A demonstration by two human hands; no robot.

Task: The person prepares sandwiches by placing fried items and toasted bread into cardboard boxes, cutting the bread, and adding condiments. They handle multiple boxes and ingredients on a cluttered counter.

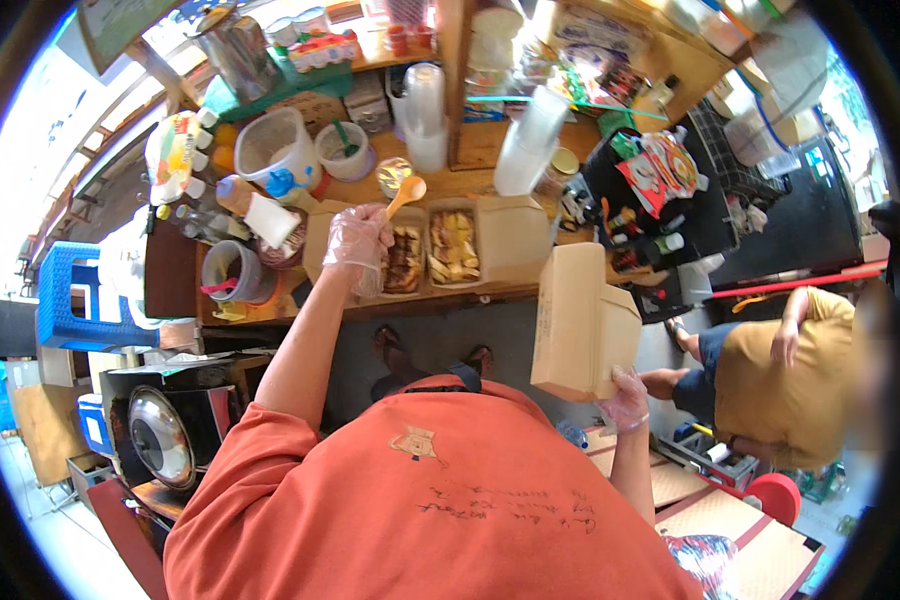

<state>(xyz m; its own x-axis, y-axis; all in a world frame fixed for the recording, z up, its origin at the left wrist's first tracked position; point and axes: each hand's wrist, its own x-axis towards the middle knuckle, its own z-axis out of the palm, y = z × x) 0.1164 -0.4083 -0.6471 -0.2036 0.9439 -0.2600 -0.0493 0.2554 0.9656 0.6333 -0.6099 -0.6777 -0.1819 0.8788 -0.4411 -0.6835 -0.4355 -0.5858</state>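
Note:
My left hand, in a clear plastic glove, grips a light-brown spoon whose bowl points up and away from me. It hovers beside two open kraft paper food boxes on the wooden table. The left box holds sliced food with dark brown topping, partly hidden by my hand. In the right box lies sliced food with yellow topping; its lid is folded out to the right. My right hand, also gloved, holds a kraft paper box by its lower end, off the table's front edge.
Stacks of clear plastic cups stand behind the boxes. Several tubs, one a grey container, crowd the left side. A person in a tan shirt is at the right. A metal wok lid leans at lower left.

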